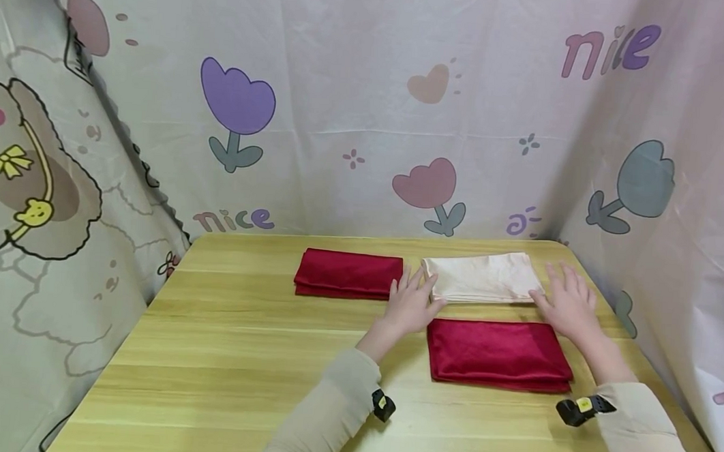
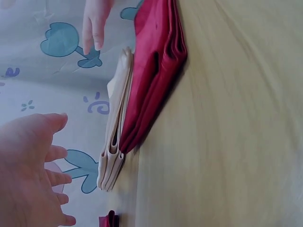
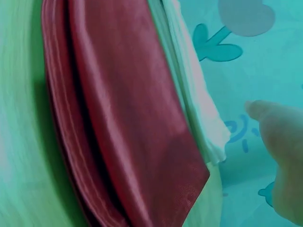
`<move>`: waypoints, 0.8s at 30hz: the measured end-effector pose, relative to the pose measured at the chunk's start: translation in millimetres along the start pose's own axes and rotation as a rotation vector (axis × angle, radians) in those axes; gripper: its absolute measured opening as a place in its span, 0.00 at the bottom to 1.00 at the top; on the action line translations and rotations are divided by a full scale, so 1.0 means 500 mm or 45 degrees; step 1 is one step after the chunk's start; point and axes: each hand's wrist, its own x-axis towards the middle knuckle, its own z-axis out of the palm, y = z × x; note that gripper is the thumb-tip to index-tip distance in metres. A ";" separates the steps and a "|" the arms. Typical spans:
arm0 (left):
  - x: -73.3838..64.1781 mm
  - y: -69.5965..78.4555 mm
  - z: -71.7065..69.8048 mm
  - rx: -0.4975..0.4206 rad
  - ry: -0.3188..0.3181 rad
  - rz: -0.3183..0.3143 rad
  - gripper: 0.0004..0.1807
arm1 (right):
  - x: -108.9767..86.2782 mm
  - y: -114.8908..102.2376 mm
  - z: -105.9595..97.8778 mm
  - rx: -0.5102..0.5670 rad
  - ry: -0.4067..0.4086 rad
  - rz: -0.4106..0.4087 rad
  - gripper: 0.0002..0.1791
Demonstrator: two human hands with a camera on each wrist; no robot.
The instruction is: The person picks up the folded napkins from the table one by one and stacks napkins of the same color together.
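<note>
A folded cream cloth (image 1: 482, 277) lies at the back right of the table, with a hand at either end of it. My left hand (image 1: 409, 309), fingers spread, is by its left end and overlaps the right edge of a folded dark red cloth (image 1: 347, 273) in the head view. In the left wrist view the left hand (image 2: 28, 165) appears apart from the cloths. My right hand (image 1: 572, 302), fingers also extended, is at the cream cloth's right end; whether it touches cannot be told. A second folded red cloth (image 1: 499, 354) lies in front of the cream one.
The wooden table (image 1: 220, 355) has a printed curtain (image 1: 331, 101) hanging behind it and along both sides. A small black camera sits on each wrist, such as the right wrist camera (image 1: 578, 409). The right hand is close to the table's right edge.
</note>
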 end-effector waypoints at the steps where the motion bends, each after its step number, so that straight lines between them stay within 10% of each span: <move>1: -0.003 0.000 0.000 -0.019 0.003 -0.004 0.34 | -0.003 -0.002 -0.002 0.013 -0.004 0.008 0.41; 18: -0.046 -0.006 0.009 -0.753 0.069 -0.100 0.31 | -0.065 0.012 -0.020 0.185 -0.123 0.182 0.45; 24: -0.054 -0.007 0.011 -0.887 0.115 -0.110 0.30 | -0.081 0.011 -0.044 0.438 -0.286 0.150 0.45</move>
